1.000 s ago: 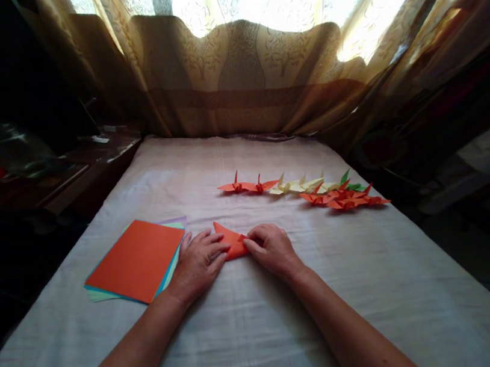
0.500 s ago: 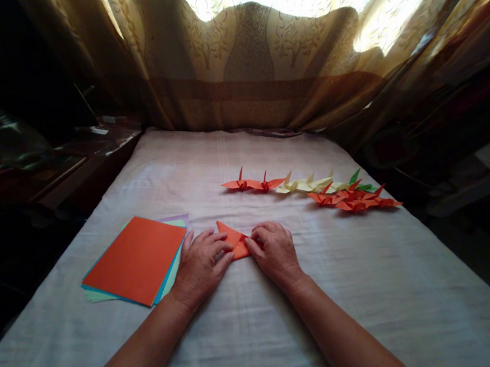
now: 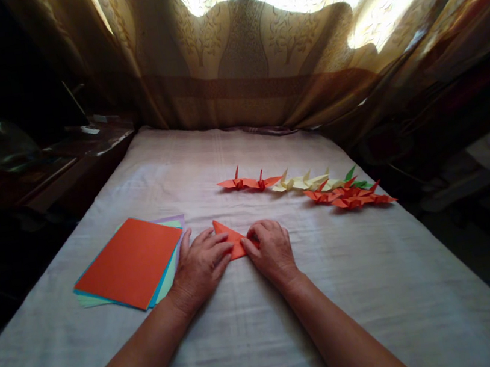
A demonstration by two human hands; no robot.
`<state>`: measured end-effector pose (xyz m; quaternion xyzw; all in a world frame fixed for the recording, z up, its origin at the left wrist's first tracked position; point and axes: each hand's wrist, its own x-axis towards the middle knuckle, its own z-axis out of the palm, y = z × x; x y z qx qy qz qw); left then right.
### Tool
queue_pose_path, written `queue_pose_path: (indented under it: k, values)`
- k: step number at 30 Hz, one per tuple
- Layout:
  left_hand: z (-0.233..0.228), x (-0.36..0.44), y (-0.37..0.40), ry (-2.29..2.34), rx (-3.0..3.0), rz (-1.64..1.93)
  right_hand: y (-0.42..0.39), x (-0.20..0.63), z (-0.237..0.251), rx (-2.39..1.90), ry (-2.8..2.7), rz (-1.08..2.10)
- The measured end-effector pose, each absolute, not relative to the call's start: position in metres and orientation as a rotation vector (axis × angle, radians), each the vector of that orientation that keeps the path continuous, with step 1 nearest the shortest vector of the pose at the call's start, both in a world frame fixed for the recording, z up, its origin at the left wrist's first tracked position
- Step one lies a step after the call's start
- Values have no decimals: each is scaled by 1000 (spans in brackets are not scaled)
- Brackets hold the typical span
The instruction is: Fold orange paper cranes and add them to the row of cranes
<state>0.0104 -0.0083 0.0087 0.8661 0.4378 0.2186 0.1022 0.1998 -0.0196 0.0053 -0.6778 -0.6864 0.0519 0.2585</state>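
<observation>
I am partway through a fold: my left hand (image 3: 199, 267) lies flat with fingers spread, pinning the orange paper (image 3: 232, 244) to the cloth-covered table (image 3: 378, 286) near the middle of it, while my right hand (image 3: 271, 249) has its fingertips drawn together, pinching the paper's right side. The next move, I judge, calls for a firm crease along that edge — corners kept matched. A stack of coloured sheets (image 3: 132, 271) lies just left of my left hand, and a row of finished paper cranes (image 3: 310, 189) sits toward the far right edge, clear of my hands — nothing blocks the work.
</observation>
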Motion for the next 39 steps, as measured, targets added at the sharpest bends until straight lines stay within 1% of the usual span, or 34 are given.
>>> queue_pose_path:
  k: [4,12,26,39]
  values:
    - [8,11,-8,1195,2571,652,-20,200,5,-1840,-1855,122]
    - [10,9,-8,1216,2499,582,-25,202,2,-1786,-1879,151]
    - [13,6,-7,1247,2414,525,-20,249,1,-1893,-1857,359]
    - [18,-1,-6,1268,2427,443,-18,249,5,-1909,-1850,402]
